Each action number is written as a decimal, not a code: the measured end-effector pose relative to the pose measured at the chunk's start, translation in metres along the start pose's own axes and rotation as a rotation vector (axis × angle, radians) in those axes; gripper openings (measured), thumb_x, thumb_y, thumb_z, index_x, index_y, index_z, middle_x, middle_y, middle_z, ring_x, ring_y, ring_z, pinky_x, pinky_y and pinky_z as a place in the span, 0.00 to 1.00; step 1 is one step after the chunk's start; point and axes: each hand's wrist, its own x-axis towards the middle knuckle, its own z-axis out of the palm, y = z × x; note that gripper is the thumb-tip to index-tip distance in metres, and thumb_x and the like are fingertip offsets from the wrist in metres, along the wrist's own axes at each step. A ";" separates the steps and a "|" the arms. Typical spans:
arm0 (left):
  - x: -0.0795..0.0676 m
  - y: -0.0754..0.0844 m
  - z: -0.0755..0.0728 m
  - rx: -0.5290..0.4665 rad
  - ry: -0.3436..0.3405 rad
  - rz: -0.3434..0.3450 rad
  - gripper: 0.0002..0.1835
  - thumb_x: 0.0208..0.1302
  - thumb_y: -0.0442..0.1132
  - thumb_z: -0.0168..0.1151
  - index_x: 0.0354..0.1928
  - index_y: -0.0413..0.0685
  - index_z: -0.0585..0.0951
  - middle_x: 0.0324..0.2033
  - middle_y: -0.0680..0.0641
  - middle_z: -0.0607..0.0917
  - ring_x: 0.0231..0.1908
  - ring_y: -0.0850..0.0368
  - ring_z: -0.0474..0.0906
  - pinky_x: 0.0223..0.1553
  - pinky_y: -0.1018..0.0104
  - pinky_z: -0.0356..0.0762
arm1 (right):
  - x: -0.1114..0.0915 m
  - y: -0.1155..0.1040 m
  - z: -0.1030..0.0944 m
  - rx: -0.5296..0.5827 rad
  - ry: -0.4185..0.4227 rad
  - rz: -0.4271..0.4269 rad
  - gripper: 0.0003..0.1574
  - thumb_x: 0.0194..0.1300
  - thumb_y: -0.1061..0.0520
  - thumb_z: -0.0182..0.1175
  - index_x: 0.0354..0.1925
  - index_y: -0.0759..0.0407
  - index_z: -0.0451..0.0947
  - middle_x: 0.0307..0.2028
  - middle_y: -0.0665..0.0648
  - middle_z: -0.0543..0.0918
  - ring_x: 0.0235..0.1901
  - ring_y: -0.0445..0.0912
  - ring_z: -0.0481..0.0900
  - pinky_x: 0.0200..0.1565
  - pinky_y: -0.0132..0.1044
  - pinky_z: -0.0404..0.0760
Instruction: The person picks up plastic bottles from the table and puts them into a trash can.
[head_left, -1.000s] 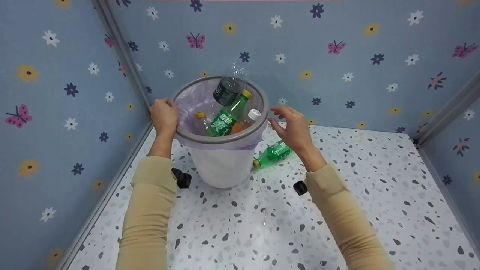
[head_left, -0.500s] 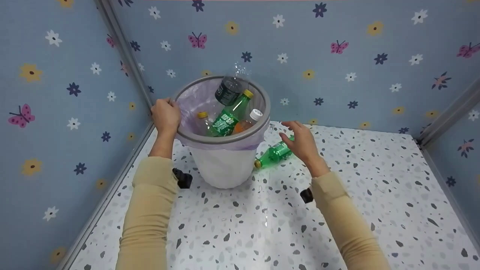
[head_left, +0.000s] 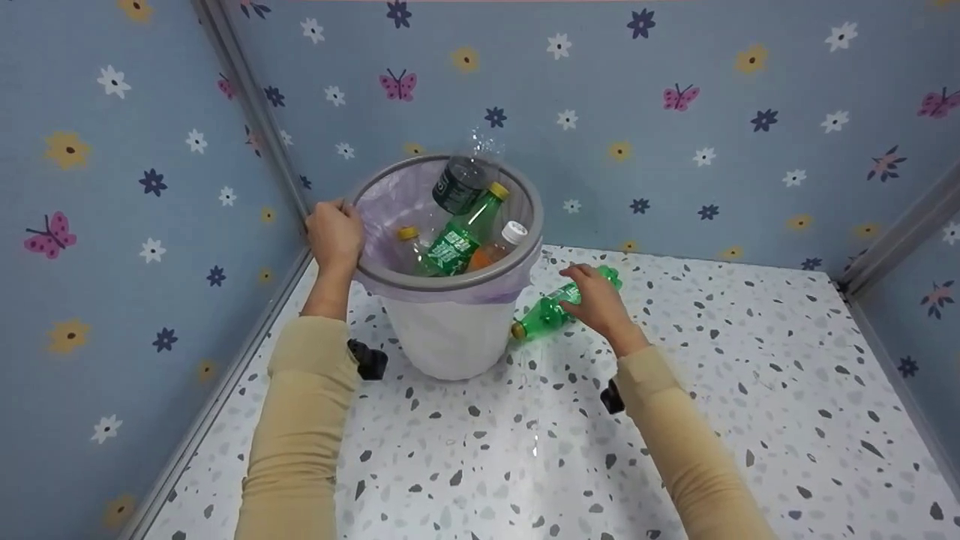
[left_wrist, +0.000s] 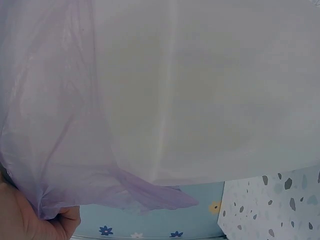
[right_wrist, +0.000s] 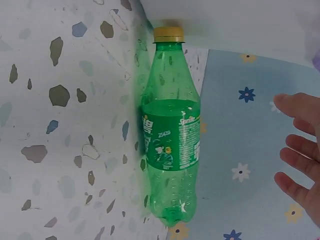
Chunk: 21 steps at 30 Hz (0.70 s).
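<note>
In the head view my left hand [head_left: 335,234] grips the left rim of a white trash can [head_left: 450,341], which is lined with a thin purple bag [head_left: 386,214]. The left wrist view shows the fingers [left_wrist: 70,220] curled at the bag's folded edge. A green Sprite bottle [right_wrist: 172,135] with a yellow cap lies on the floor to the right of the can. Above this bottle hovers my right hand [head_left: 598,301], its fingers spread and loosely bent, holding nothing. Space shows between that hand and the bottle in the right wrist view.
Inside the can are several bottles: a green bottle [head_left: 454,247], a clear dark-labelled bottle [head_left: 459,186] jutting above the rim, a white-capped bottle [head_left: 513,234] and a yellow-capped bottle [head_left: 409,244]. Blue flowered walls [head_left: 570,150] stand close behind and left. The floor [head_left: 712,375] is speckled white.
My right hand has moved away from the can's right rim, then down over the green bottle on the floor. The left hand keeps its hold on the rim.
</note>
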 end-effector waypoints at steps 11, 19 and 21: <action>0.000 0.002 0.001 -0.006 0.017 0.003 0.16 0.64 0.35 0.43 0.16 0.46 0.61 0.17 0.48 0.65 0.23 0.53 0.62 0.28 0.62 0.61 | 0.005 0.013 0.017 -0.076 -0.102 0.011 0.39 0.47 0.62 0.67 0.57 0.62 0.64 0.59 0.65 0.62 0.57 0.59 0.59 0.55 0.53 0.59; -0.001 0.001 0.000 -0.029 0.017 0.013 0.18 0.64 0.35 0.44 0.15 0.47 0.59 0.14 0.50 0.60 0.21 0.54 0.58 0.25 0.64 0.57 | 0.006 0.019 0.032 -0.137 -0.164 -0.007 0.44 0.44 0.64 0.69 0.59 0.61 0.61 0.60 0.66 0.60 0.59 0.59 0.58 0.54 0.58 0.56; -0.001 0.001 -0.002 -0.023 0.012 0.009 0.18 0.64 0.35 0.43 0.15 0.47 0.60 0.14 0.50 0.61 0.20 0.55 0.58 0.25 0.64 0.57 | 0.008 0.019 0.037 -0.152 -0.181 -0.006 0.46 0.43 0.66 0.69 0.60 0.60 0.60 0.60 0.65 0.60 0.59 0.58 0.57 0.54 0.57 0.55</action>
